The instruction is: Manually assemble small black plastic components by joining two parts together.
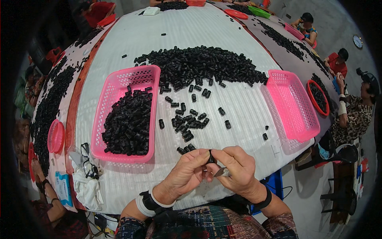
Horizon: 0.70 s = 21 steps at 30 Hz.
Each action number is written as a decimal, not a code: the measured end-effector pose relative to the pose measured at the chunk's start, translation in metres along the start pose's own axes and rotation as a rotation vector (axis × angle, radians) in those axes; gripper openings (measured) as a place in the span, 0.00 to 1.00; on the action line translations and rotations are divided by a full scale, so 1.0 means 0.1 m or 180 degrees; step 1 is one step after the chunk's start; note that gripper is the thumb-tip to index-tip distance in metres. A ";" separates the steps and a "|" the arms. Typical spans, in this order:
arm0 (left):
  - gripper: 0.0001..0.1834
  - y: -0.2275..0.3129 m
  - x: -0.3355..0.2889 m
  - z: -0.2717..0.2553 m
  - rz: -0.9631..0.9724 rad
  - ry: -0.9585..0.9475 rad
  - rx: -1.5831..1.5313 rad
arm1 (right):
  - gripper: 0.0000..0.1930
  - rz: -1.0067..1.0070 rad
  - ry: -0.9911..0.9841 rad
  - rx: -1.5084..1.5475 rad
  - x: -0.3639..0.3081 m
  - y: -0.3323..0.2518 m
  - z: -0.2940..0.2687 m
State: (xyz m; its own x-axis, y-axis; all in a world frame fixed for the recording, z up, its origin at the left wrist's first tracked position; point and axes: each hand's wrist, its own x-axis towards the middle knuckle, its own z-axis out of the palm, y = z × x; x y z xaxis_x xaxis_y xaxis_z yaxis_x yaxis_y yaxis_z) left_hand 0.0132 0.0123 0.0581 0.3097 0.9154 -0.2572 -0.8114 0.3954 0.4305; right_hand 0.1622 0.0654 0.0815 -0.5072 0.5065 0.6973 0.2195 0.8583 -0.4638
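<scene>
Close to the table's near edge, my left hand (184,172) pinches a small black plastic cylindrical part (211,157) between thumb and fingers. My right hand (240,169) meets it from the other side, its fingers closed around a small flat metal blade (221,171). The blade's full shape is hidden by the fingers. Just beyond my hands lie several loose black parts (187,127), with a large heap of the same (203,63) farther back. To the left, a pink perforated basket (152,119) holds a pile of black parts (131,123).
A second pink basket (296,107) stands at the right edge of the white-covered table (254,115). Eyeglasses (84,149) and a white cloth (88,191) lie at left. Other people (358,111) sit along neighbouring tables with black parts and a red-rimmed basket (318,97).
</scene>
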 end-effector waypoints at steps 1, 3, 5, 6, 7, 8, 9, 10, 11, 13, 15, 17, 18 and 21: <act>0.12 0.00 0.01 -0.03 0.0035 -0.0110 0.0005 | 0.20 -0.0161 0.0043 -0.0111 0.00 0.00 0.01; 0.12 0.00 0.01 -0.04 0.0068 -0.0220 0.0006 | 0.19 -0.0218 0.0071 -0.0148 0.02 0.00 0.01; 0.10 0.00 0.00 -0.03 0.0153 -0.0143 -0.0025 | 0.18 -0.0268 0.0097 -0.0190 0.02 -0.01 0.01; 0.10 0.00 0.00 -0.02 0.0154 -0.0142 -0.0028 | 0.18 -0.0327 0.0080 -0.0244 0.02 -0.01 0.01; 0.10 -0.01 0.00 -0.02 0.0178 -0.0088 -0.0035 | 0.18 -0.0386 0.0062 -0.0298 0.01 -0.01 0.01; 0.10 -0.01 -0.01 -0.02 0.0202 -0.0033 -0.0043 | 0.18 -0.0387 0.0058 -0.0294 0.00 -0.02 0.01; 0.10 -0.01 -0.02 -0.02 0.0207 -0.0031 -0.0045 | 0.18 -0.0414 0.0078 -0.0312 0.00 -0.03 0.01; 0.10 -0.01 -0.02 -0.01 0.0223 -0.0055 -0.0083 | 0.18 -0.0442 0.0097 -0.0329 0.00 -0.04 0.00; 0.10 -0.01 -0.03 -0.01 0.0240 -0.0080 -0.0122 | 0.18 -0.0445 0.0094 -0.0324 0.00 -0.05 0.00; 0.10 -0.02 -0.03 0.00 0.0266 -0.0075 -0.0125 | 0.17 -0.0490 0.0127 -0.0278 0.01 -0.06 0.00; 0.11 -0.01 -0.03 0.02 0.0289 -0.0070 -0.0126 | 0.17 -0.0519 0.0130 -0.0280 0.00 -0.06 0.01; 0.11 0.00 -0.03 0.02 0.0239 -0.0087 -0.0098 | 0.17 -0.0545 0.0135 -0.0283 0.00 -0.05 0.01; 0.11 0.00 -0.04 0.02 0.0237 -0.0083 -0.0102 | 0.18 -0.0530 0.0147 -0.0251 0.00 -0.05 0.02; 0.11 0.00 -0.03 0.00 0.0257 -0.0027 -0.0057 | 0.18 -0.0500 0.0134 -0.0179 0.00 -0.05 0.03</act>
State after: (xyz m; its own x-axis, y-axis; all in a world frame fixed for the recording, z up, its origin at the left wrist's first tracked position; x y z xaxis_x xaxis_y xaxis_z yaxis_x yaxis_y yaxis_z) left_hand 0.0125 0.0092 0.0593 0.2469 0.9449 -0.2150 -0.8426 0.3189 0.4339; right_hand 0.1592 0.0610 0.0821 -0.5039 0.3678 0.7815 0.1873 0.9298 -0.3169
